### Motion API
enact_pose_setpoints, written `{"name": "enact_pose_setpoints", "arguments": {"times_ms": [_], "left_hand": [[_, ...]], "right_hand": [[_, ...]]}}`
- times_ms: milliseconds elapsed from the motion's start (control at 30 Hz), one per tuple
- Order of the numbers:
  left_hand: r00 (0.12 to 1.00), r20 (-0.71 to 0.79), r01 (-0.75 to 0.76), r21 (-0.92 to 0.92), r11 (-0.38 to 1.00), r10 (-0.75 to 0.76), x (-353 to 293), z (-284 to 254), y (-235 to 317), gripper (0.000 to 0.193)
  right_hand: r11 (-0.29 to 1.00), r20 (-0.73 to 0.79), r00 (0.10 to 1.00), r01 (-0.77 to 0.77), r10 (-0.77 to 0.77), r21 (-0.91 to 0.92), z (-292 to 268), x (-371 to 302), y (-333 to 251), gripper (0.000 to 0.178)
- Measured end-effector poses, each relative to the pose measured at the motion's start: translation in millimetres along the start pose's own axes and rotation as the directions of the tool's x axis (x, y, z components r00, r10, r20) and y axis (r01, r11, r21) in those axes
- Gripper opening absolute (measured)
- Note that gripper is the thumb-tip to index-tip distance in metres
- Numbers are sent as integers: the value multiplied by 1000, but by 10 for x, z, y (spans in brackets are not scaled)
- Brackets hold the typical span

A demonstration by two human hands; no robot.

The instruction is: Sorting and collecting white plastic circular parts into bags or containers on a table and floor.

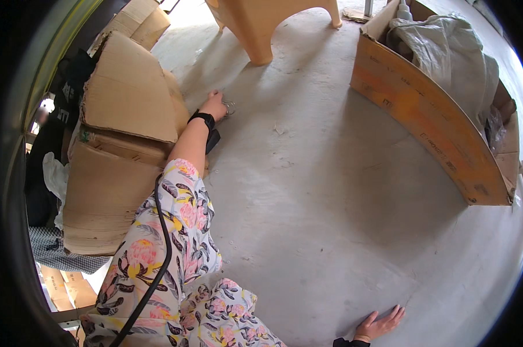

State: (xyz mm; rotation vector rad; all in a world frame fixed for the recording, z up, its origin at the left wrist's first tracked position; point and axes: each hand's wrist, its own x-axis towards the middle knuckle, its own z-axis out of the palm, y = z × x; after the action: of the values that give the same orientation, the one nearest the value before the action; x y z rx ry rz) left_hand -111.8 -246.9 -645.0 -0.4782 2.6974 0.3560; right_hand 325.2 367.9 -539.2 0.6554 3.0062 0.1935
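My left hand (215, 105) reaches out low over the grey floor (308, 191), beside the open cardboard box on the left. Its fingers are curled, and small shiny curved metal pieces (230, 107) show at its edge; their exact kind is too small to tell. A black band (202, 120) circles that wrist, and a dark block (213, 140) shows beside it. At the lower right, my right hand (380, 325) rests on the floor with its fingers stretched out, holding nothing. A black band is at that wrist too.
An open cardboard box (131, 92) stands along my left arm. To the right is a long orange-brown carton (412, 113) with a whitish plastic sack (446, 52) inside. A tan plastic stool (261, 34) stands ahead. A black cable (164, 248) runs over my floral clothing.
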Motion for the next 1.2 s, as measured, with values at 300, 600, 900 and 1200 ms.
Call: {"name": "enact_pose_setpoints", "arguments": {"times_ms": [300, 600, 900, 1200], "left_hand": [[950, -195, -247, 14, 969, 245, -245, 119, 24, 54], [884, 133, -257, -662, 704, 448, -1194, 339, 1417, 56], [860, -6, -242, -885, 397, 510, -1353, 257, 2522, 49], [832, 237, 34, -924, 380, 502, -1933, 815, 2473, 47]], "right_hand": [[997, 52, 997, 47, -50, 53, 271, 346, -292, 63], [964, 43, 978, 195, -206, 180, 521, 1789, -1031, 67], [896, 55, 955, 251, -291, 366, 722, 3343, -2280, 62], [-674, 355, 651, -735, -671, 74, 456, 2282, -1408, 27]]}}
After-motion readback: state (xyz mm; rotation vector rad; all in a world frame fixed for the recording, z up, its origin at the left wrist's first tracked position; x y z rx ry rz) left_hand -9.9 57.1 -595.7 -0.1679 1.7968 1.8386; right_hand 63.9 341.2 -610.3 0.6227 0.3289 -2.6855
